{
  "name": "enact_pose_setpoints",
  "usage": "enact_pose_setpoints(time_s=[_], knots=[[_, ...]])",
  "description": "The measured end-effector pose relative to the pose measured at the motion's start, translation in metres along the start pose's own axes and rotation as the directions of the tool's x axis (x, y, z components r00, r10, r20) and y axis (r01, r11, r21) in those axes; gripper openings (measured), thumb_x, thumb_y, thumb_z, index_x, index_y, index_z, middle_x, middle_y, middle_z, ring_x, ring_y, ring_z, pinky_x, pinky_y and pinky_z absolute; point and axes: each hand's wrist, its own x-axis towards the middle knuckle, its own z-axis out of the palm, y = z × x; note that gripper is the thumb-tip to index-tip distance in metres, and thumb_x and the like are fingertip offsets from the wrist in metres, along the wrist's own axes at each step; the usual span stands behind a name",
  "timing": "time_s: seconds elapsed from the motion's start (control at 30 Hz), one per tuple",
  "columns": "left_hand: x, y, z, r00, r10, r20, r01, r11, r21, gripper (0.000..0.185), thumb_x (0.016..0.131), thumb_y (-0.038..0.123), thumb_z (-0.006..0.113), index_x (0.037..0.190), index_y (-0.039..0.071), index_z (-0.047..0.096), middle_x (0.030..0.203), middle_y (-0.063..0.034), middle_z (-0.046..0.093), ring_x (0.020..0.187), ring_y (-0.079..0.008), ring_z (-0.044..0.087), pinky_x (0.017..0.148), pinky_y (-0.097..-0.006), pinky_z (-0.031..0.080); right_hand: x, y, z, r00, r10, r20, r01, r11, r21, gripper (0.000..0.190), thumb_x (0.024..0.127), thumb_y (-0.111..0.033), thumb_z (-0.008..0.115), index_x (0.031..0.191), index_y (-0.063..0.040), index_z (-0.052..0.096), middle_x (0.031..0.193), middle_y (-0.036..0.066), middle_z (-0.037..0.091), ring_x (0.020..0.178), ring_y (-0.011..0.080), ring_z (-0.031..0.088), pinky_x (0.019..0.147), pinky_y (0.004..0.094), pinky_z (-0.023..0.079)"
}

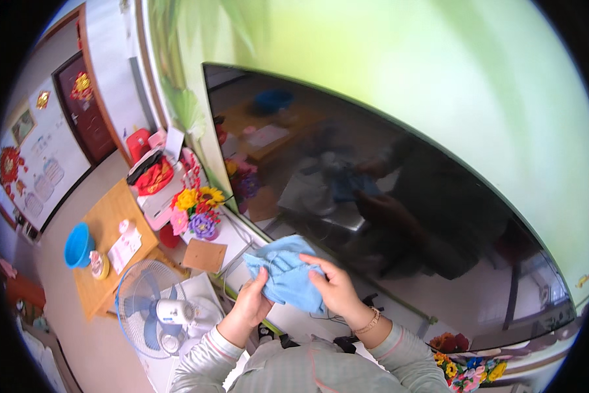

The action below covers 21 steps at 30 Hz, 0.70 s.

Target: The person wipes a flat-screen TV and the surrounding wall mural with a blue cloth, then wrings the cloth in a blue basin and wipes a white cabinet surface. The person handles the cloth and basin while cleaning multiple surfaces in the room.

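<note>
A light blue cloth (290, 277), bunched and folded, is held up between both hands in front of my body. My left hand (252, 299) grips its left edge, with the thumb on top. At the cloth's right side, my right hand (336, 287) pinches it with thumb and fingers; a bracelet circles that wrist. Just beyond the cloth is a large black television screen (397, 196), which reflects the hands and the cloth. The parts of the fingers beneath the cloth are hidden.
An electric fan (152, 309) stands to the left on a white surface. Beyond it, a wooden table (112, 206) bears a blue basin (79, 244). Artificial flowers (198, 206) and a brown board (205, 255) sit near the screen's left end; cables lie below it. More flowers (471, 371) are at lower right.
</note>
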Motion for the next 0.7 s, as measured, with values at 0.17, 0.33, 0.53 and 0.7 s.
enact_pose_setpoints(time_s=[0.17, 0.33, 0.53, 0.7], knots=[[-0.017, 0.004, -0.045, 0.998, 0.014, 0.055, -0.016, 0.999, 0.028, 0.048, 0.106, 0.035, 0.060, 0.139, 0.000, 0.055, 0.135, -0.0093, 0.066, 0.124, -0.0230, 0.063, 0.107, -0.0407, 0.049, 0.025, 0.047, 0.019, 0.975, 0.184, -0.128, -0.142, 0.948, 0.286, 0.023, 0.110, -0.016, 0.052, 0.122, -0.002, 0.065, 0.117, 0.002, 0.067, 0.106, 0.0102, 0.059, 0.100, 0.0288, 0.047], [-0.019, 0.011, -0.075, 0.995, 0.002, -0.101, -0.012, 0.995, -0.096, 0.039, 0.104, 0.030, 0.063, 0.129, 0.000, 0.064, 0.122, -0.0110, 0.073, 0.111, -0.0245, 0.071, 0.104, -0.0424, 0.053, 0.035, 0.074, 0.022, 0.966, 0.215, -0.146, -0.196, 0.971, 0.134, 0.031, 0.112, -0.027, 0.049, 0.121, -0.002, 0.064, 0.111, 0.002, 0.068, 0.099, 0.0101, 0.061, 0.092, 0.0281, 0.050], [-0.015, 0.013, -0.096, 0.974, -0.102, -0.200, 0.072, 0.986, -0.153, 0.040, 0.101, 0.029, 0.068, 0.129, 0.002, 0.063, 0.121, -0.0105, 0.072, 0.110, -0.0244, 0.071, 0.100, -0.0428, 0.056, 0.038, 0.085, 0.041, 0.905, 0.424, -0.020, -0.339, 0.750, 0.569, 0.035, 0.110, -0.031, 0.053, 0.127, -0.001, 0.062, 0.117, 0.004, 0.068, 0.106, 0.0130, 0.064, 0.097, 0.0313, 0.051], [-0.022, 0.008, -0.096, 0.971, 0.049, -0.233, -0.013, 0.988, 0.155, 0.048, 0.092, 0.012, 0.077, 0.133, 0.002, 0.055, 0.123, -0.0093, 0.068, 0.110, -0.0213, 0.068, 0.097, -0.0392, 0.056, 0.031, 0.086, 0.056, 0.951, 0.308, 0.011, -0.296, 0.902, 0.314, 0.033, 0.108, -0.023, 0.058, 0.133, -0.002, 0.060, 0.122, 0.004, 0.067, 0.111, 0.0137, 0.062, 0.100, 0.0320, 0.049]])
